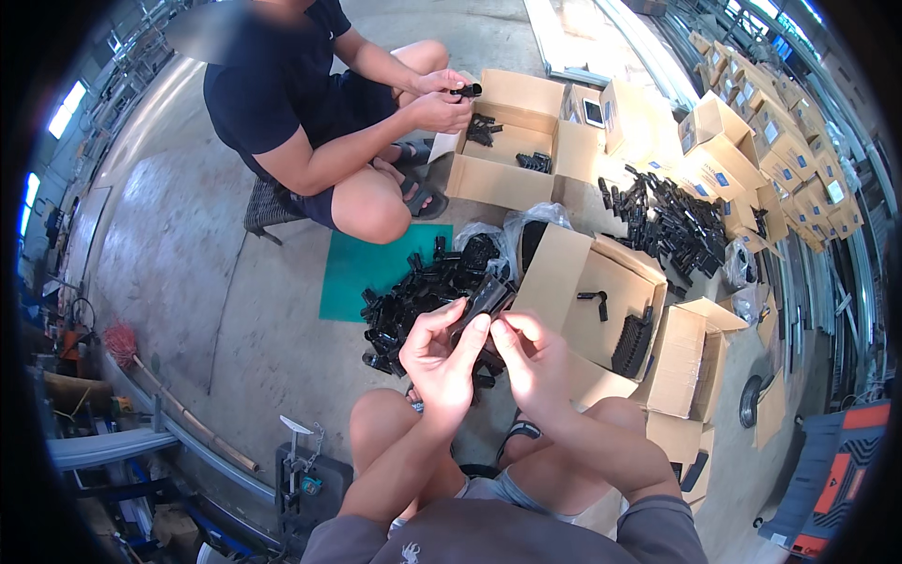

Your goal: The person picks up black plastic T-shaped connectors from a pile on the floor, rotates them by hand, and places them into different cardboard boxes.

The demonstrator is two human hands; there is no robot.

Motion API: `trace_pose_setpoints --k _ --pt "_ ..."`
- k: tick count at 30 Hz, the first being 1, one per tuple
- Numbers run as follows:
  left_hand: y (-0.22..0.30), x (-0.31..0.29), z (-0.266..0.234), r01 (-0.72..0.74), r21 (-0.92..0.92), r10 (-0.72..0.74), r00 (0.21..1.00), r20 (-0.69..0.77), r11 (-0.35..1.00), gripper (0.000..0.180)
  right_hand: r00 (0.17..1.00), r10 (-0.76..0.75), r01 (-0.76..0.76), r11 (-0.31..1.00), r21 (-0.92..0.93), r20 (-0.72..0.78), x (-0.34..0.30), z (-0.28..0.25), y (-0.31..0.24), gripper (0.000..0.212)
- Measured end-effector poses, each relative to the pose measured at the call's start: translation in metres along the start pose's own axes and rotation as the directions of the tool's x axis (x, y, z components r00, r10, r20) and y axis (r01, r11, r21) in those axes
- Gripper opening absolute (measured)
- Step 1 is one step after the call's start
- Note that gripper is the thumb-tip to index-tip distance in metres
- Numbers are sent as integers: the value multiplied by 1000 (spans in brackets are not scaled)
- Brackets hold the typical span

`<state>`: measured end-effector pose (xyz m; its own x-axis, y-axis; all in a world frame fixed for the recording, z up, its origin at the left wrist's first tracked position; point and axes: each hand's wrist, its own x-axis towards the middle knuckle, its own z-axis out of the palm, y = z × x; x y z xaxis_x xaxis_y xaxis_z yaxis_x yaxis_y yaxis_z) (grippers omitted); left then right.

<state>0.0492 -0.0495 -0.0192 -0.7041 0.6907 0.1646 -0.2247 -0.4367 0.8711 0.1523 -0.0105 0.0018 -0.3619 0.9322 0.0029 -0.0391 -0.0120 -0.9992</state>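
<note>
Between my hands, above the floor, is a glossy black plastic part [490, 297], short and tube-like. My left hand [440, 368] grips it with thumb and fingers from the left. My right hand [537, 368] is closed at its near right end, thumb and fingers pinched together; the fingertips are partly hidden. Just beyond lies a heap of similar black parts [406, 299], partly on a green mat [349, 268]. To the right stands an open cardboard box [554, 277] with a row of black parts [633, 340] and a loose black piece [598, 305] inside.
Across from me a seated person [272, 103] holds a black part over another open box [503, 184]. A larger black heap [662, 221] lies at the right, near stacked cartons [785, 141]. A smaller open carton [678, 362] adjoins my box. A broom [193, 409] lies left.
</note>
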Motion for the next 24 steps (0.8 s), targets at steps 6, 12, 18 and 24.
trace_pose_setpoints --k 6,12,18,24 --pt "-3 0 2 -24 -28 24 1000 15 999 27 994 109 -103 938 332 1 4 7 -3 17" --pt "-1 -2 3 -42 -10 42 999 18 999 27 995 97 -95 974 205 3 1 6 7 17" --pt "-1 -1 1 -46 -41 47 998 34 998 26 996 -88 89 995 39 -9 -2 5 14 18" --pt "0 -2 3 -60 35 59 998 37 998 23 990 -137 137 991 -11 -15 2 2 7 17"
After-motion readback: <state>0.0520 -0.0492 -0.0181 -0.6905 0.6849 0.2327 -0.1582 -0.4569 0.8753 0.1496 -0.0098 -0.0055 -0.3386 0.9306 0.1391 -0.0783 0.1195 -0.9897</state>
